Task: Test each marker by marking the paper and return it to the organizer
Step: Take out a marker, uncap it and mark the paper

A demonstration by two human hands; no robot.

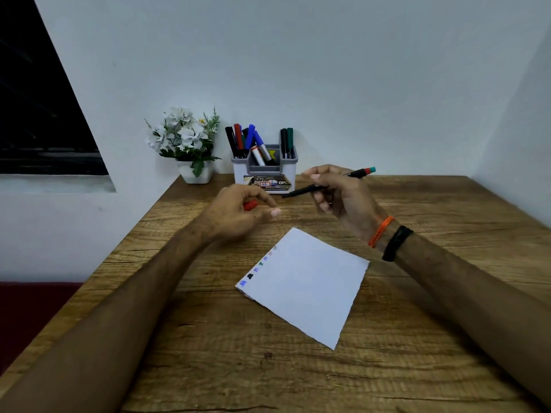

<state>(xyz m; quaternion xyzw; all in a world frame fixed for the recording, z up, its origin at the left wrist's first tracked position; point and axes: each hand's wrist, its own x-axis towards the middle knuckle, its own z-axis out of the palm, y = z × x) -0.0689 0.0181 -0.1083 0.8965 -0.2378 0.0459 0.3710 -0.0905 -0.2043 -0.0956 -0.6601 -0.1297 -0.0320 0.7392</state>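
Observation:
My right hand [337, 193] grips a thin black marker [301, 191] with a red band and teal end, held above the table with its tip pointing left. Curled around a small red cap [250, 205], my left hand [238, 213] hovers just left of the marker tip. A white sheet of paper [307, 287] lies on the wooden table [417, 338] below both hands, with several small coloured test marks along its left edge. The grey and white organizer [265, 169] stands at the back by the wall, holding several black, red, blue and green markers.
A white pot of artificial flowers [187, 144] stands left of the organizer at the table's back left corner. The wall runs close behind both. The table's left edge slants from the pot toward me. Orange and black bands sit on my right wrist.

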